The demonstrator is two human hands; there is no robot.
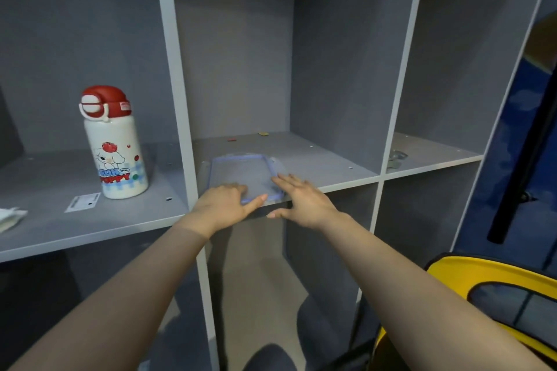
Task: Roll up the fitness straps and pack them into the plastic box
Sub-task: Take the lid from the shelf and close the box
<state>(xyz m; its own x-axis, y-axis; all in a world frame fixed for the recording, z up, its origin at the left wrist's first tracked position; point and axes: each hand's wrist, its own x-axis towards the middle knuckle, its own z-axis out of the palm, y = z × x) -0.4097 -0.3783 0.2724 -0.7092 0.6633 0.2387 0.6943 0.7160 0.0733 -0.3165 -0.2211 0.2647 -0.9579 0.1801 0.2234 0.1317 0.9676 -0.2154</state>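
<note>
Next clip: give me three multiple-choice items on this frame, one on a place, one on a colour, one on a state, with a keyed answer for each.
1. Where does the clear lid lie?
A. on the middle shelf
B. on the floor
C. beside the bottle

2. What colour is the bottle cap?
A. blue
B. red
C. green

3. How are the hands on the lid?
A. both fists closed
B. one hand lifting it high
C. fingers flat on it

Answers:
1 A, the lid sits at the front edge of the middle compartment's shelf.
2 B, the cap above the white body is red.
3 C, the left hand and right hand lie with straight fingers on the lid's near end.
</note>
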